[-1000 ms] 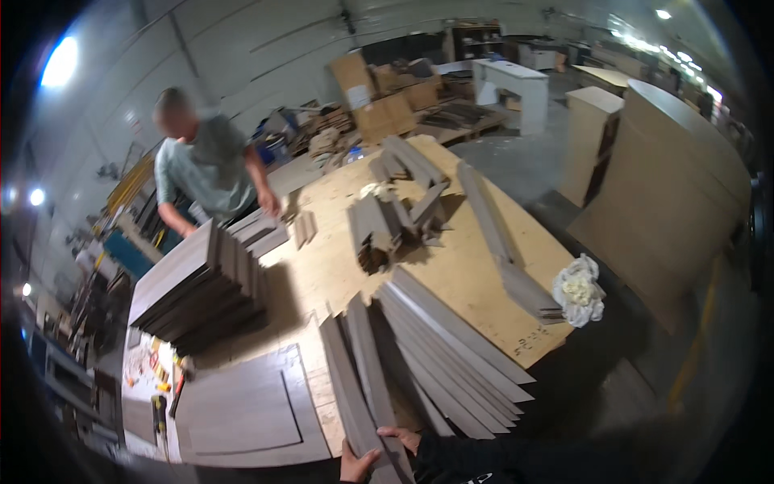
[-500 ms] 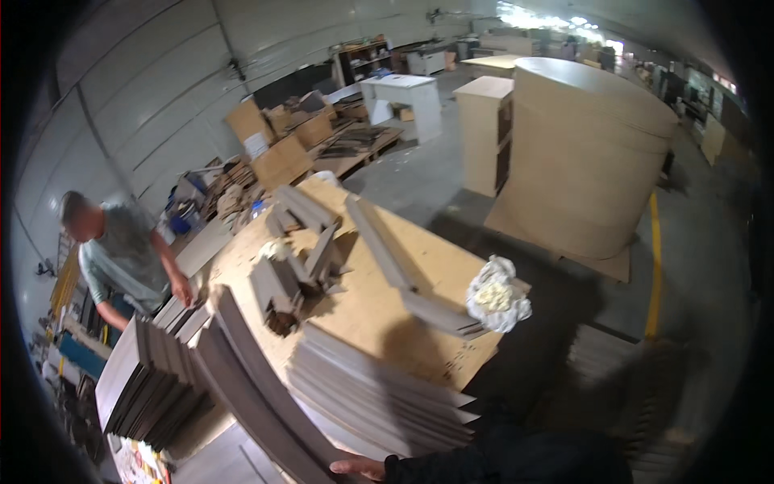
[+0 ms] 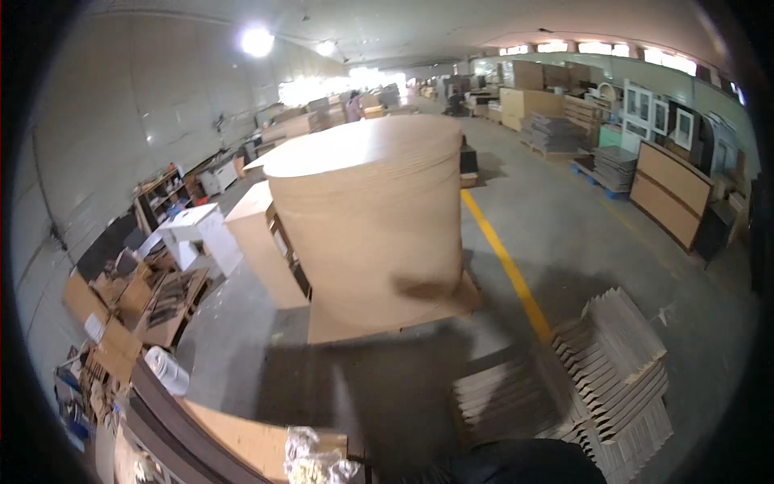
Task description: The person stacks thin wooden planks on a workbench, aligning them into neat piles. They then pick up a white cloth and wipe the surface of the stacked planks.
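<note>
A dark sleeve (image 3: pixel 524 464) of my arm crosses the lower edge, right of the middle. Neither of my hands shows, so what they hold is hidden. Long dark brown boards (image 3: pixel 193 440) slant across the lower left, above the wooden worktable (image 3: pixel 242 431); their near ends run out of the picture. On the table's edge lies a crumpled whitish plastic bag (image 3: pixel 306 452) with a pale, lumpy mass in it. To the right, nearest the sleeve, stacks of grey-brown angled panels (image 3: pixel 621 339) stand on the floor, with another stack (image 3: pixel 504 395) in shadow beside them.
A big tan stack of rounded sheets (image 3: pixel 371 226) rises ahead on a flat base. Left of it stand a light cabinet (image 3: pixel 262 242) and a white desk (image 3: pixel 193 226). Cardboard scraps (image 3: pixel 121 347) pile up by the wall. A yellow floor line (image 3: pixel 508 262) runs past the stack.
My view has swung right and upward, away from the tabletop and the co-worker. The hand seen on a long board has left the picture. The floor stacks now show more fully.
</note>
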Tool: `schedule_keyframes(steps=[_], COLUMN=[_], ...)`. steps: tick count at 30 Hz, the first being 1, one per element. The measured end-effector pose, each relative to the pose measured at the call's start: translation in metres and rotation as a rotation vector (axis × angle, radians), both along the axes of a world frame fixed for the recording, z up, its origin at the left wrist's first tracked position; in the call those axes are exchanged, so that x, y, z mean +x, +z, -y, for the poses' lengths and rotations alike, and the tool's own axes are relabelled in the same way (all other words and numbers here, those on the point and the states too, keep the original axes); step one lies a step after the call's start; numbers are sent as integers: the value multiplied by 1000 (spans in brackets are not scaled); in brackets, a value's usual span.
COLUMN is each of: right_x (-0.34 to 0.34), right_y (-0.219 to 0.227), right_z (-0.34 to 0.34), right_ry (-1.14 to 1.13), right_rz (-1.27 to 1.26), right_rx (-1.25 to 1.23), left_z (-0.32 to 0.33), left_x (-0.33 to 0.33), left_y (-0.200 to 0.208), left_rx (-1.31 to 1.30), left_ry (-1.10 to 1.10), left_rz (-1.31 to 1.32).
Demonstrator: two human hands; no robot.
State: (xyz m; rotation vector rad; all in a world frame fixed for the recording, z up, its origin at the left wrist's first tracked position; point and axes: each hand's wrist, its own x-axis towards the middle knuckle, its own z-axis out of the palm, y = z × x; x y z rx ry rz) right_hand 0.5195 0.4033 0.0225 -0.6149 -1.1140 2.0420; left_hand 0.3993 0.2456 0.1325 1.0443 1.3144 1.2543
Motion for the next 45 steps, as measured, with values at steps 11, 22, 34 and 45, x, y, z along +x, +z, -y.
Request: schedule_keyframes(steps=[11,22,34,45], right_x=[92,72,-55,-129], right_y=[-43,21,-123,-121], right_z=[-120,-215,-365,-399], right_ry=[-150,0,128,138], right_rz=[208,-49,48,147], right_rx=[272,-288,-140,-243], left_z=[-122,-273,-387,-422], left_x=[76,61,-33,-106], left_y=[-20,-68,-125,-171], left_rx=[8,77,-127,-203], left_ry=[39,183,313,402], left_rz=[257,285,383,395])
